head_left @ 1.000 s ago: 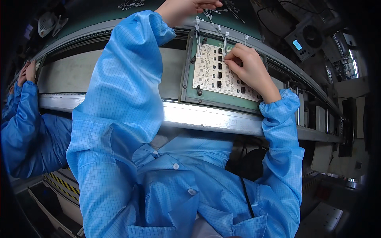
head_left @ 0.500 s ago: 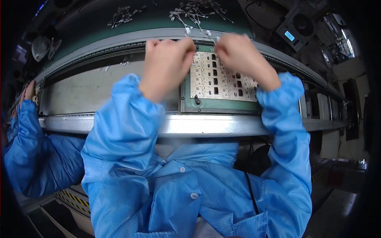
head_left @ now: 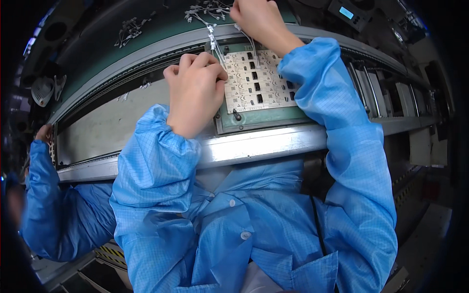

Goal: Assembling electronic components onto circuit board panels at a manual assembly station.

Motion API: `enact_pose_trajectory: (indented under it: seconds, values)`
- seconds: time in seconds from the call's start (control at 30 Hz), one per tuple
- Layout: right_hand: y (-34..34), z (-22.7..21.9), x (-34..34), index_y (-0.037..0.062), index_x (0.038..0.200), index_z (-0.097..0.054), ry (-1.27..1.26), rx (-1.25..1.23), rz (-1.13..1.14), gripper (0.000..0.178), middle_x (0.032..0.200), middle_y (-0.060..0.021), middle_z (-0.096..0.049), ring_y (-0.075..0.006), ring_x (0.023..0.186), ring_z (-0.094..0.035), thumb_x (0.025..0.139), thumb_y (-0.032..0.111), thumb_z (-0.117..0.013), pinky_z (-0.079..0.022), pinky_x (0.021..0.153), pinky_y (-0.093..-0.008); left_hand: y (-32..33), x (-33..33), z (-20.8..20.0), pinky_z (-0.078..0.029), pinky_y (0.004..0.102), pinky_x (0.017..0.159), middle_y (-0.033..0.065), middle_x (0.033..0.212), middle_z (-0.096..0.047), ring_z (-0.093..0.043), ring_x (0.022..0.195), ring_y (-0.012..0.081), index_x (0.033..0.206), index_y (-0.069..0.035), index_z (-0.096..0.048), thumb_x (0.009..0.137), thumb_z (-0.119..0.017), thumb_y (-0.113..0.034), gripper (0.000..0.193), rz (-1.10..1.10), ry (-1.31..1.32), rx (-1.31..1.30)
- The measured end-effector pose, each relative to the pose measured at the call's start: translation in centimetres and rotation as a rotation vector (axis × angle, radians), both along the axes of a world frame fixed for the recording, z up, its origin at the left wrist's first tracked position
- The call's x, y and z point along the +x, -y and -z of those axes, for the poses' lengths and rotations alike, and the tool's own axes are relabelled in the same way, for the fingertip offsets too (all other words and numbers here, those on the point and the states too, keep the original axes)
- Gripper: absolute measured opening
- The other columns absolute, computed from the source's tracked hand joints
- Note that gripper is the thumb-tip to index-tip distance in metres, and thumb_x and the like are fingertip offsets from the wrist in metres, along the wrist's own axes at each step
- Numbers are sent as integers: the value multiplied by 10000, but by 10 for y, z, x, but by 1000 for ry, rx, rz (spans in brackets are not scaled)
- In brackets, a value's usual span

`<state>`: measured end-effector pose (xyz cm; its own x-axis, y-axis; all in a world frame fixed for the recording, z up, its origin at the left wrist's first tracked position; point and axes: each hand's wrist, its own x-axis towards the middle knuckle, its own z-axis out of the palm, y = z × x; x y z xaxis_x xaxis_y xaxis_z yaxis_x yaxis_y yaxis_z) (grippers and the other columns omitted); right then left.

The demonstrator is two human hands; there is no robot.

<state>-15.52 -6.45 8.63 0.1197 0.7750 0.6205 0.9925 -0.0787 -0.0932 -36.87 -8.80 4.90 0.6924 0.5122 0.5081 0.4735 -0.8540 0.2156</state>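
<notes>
A pale panel of circuit boards (head_left: 266,103) with rows of black components lies in a green carrier (head_left: 259,118) on the rail line. At the panel's left edge is my left hand (head_left: 195,93), its fingers curled and closed; whatever they grip is hidden. White wires (head_left: 218,52) with a white connector run from beyond the far rail down to the panel's far left corner, close to those fingers. My right hand (head_left: 259,22) reaches over the far rail beside a heap of white cables (head_left: 207,10), fingers bent together, their tips partly hidden. Another white cable (head_left: 250,38) arcs onto the panel below it.
A smaller cable heap (head_left: 131,31) lies on the green surface at the far left. The metal front rail (head_left: 264,141) runs between me and the carrier. At left, a co-worker's blue sleeve (head_left: 44,166) reaches to the line. A device with a lit display (head_left: 346,12) stands far right.
My right hand has moved from the panel up and away to the cable heap. My left hand has come down nearer along the panel's left edge. The whole view has shifted slightly.
</notes>
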Motion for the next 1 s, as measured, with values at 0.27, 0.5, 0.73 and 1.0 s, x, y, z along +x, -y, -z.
enact_pose_trajectory:
  seconds: [0.27,0.5,0.73,1.0]
  values:
    - [33,-11,54,-11,958,-658,-528,168,-169,156,799,-181,-702,-269,726,-699,896,127,-697,-538,679,-361,-5,2,0,-326,457,938,-34,996,-660,-528,1093,249,830,-123,-754,799,-748,-129,32,-4,-4,-105]
    - [74,-2,86,-11,929,-676,-752,136,-229,146,769,-26,-669,-93,705,-612,925,130,-711,-478,633,-254,-11,-4,-3,-329,433,943,-35,1026,-662,-513,1121,266,843,-124,-768,793,-756,-142,54,-34,-34,-195]
    - [74,25,115,10,977,-644,-1190,215,-811,137,819,-38,-665,-88,737,-629,968,141,-681,-504,655,-240,12,-4,-8,-348,481,984,18,1171,-641,-486,1195,309,890,-103,-762,842,-710,-177,103,85,-91,91]
    - [98,6,58,26,1137,-646,-543,20,-382,179,1092,-114,-749,-203,1055,-718,1017,146,-589,-557,930,-320,-97,21,-30,-449,514,893,58,1142,-672,-602,1147,294,1052,-167,-739,885,-656,-184,187,43,-140,22]
